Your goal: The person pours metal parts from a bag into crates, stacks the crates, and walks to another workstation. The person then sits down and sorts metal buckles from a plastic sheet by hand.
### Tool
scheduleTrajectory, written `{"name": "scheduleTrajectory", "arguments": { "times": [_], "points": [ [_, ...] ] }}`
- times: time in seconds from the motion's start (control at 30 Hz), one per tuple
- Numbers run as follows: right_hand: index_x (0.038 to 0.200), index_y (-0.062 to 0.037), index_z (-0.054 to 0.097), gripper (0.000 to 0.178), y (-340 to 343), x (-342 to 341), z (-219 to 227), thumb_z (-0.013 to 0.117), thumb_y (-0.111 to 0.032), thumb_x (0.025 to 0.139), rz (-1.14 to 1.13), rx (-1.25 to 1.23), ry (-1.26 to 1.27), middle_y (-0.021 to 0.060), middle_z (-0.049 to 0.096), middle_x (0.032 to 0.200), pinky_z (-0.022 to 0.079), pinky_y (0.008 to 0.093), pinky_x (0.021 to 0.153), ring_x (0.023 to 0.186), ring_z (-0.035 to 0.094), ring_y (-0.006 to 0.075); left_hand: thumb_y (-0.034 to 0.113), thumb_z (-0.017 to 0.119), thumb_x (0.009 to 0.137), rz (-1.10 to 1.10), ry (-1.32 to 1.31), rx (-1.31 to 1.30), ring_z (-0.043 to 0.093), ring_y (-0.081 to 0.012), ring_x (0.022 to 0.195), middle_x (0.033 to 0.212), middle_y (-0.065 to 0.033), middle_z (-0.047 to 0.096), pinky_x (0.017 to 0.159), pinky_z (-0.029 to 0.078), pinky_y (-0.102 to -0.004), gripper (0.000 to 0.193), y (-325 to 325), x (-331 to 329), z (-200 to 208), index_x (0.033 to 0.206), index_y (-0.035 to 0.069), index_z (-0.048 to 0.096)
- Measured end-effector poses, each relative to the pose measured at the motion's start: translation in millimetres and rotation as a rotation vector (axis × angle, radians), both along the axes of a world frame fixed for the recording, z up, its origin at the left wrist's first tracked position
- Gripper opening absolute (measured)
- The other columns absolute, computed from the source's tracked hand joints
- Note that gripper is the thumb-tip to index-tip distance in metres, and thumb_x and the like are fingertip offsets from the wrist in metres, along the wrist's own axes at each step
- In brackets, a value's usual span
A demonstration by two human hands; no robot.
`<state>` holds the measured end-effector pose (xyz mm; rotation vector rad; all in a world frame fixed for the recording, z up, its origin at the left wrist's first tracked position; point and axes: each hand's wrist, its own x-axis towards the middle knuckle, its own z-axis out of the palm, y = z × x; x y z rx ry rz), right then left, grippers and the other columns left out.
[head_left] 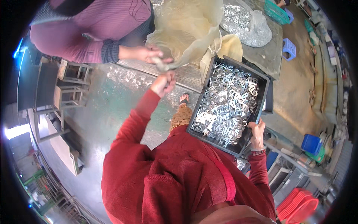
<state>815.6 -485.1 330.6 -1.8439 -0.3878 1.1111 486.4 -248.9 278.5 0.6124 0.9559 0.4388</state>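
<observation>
Black crate filled with metal clips, at near edge of worktop: likely heavy, stiff; best held by opposite rims. Right hand curled round rim; left hand, just short of worktop, half-closed (blurred; hold cannot be told).

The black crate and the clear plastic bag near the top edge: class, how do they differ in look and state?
The black crate is opaque, while the clear plastic bag is see-through. The crate has straight, stiff-looking walls; the bag is slack and crumpled. The person's right hand grips the crate's edge, while the bag lies on a grey surface with no hand on it. Both hold many small, silvery metal pieces.
</observation>
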Motion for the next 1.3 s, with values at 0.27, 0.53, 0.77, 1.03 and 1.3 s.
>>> {"name": "scheduleTrajectory", "arguments": {
  "times": [0.27,0.53,0.77,1.03,1.3],
  "points": [
    [0.083,0.0041,0.053,0.029,5,2,9,0.046,0.006,0.055,0.076,0.010,-0.093,0.0014,0.053,0.069,0.038,0.0216,0.053,0.057,0.047,0.0102,0.048,0.047,0.076,-0.331,0.563,0.528,0.049,-0.0241,0.070,0.080,-0.0142,0.053,0.058,0.038,-0.0333,0.058,-134,21,-74,0.111,0.001,0.048],
    [0.080,0.0007,0.052,0.023,50,11,14,0.047,0.000,0.058,0.343,0.048,-0.205,0.0001,0.050,0.061,0.036,0.0215,0.046,0.052,0.046,0.0087,0.030,0.036,0.086,0.375,0.312,0.983,0.047,-0.0213,0.062,0.066,-0.0128,0.044,0.058,0.036,-0.0293,0.043,-175,53,-29,0.107,-0.004,0.050],
    [0.120,0.0028,0.040,0.065,174,-15,53,0.044,-0.001,0.056,0.809,0.194,-0.388,0.0084,0.058,0.092,0.039,0.0191,0.062,0.068,0.049,0.0085,0.028,0.048,0.077,0.533,0.431,0.729,0.044,-0.0146,0.055,0.058,-0.0128,0.048,0.054,0.036,-0.0278,0.035,-125,44,6,0.083,-0.006,0.056],
    [0.126,-0.0026,0.032,0.067,329,-33,34,0.045,0.003,0.061,1.622,-0.121,-0.888,0.0215,0.052,0.107,0.037,0.0277,0.082,0.098,0.050,0.0238,0.019,0.054,0.072,0.724,-0.073,0.167,0.042,-0.0081,0.055,0.063,-0.0026,0.052,0.050,0.036,-0.0227,0.020,-65,43,-10,0.073,-0.001,0.057],
    [0.105,0.0001,0.053,0.052,419,-46,-99,0.060,-0.018,0.057,2.098,-0.763,-0.929,0.0189,0.058,0.095,0.042,0.0322,0.075,0.088,0.055,0.0265,0.023,0.050,0.074,1.082,-0.345,-0.151,0.049,-0.0154,0.055,0.066,-0.0066,0.055,0.052,0.043,-0.0280,0.022,-39,11,-106,0.074,0.001,0.053]
  ]
}}
